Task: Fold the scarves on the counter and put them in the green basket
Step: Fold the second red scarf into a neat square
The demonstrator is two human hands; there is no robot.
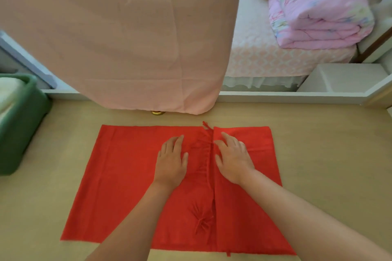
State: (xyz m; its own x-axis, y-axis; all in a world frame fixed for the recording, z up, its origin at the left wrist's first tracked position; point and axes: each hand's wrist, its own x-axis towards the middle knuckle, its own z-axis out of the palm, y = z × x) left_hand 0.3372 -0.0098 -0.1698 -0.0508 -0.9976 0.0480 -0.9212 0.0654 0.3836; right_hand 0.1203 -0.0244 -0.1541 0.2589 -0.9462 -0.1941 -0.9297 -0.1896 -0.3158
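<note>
A red scarf (118, 186) lies flat on the wooden counter (328, 154), folded so that its fringed end runs down the middle. My left hand (171, 161) rests palm down on the scarf just left of the fringe, fingers straight. My right hand (232, 157) presses flat on the folded-over right part, right beside the fringe. The green basket (23, 131) stands at the counter's left edge and holds a pale folded cloth (9, 91).
A large pink cloth (118, 34) hangs over the far side of the counter, hiding most of a small gold object (158, 112). Beyond the counter is a bed (254, 53) with a folded pink quilt (318, 10).
</note>
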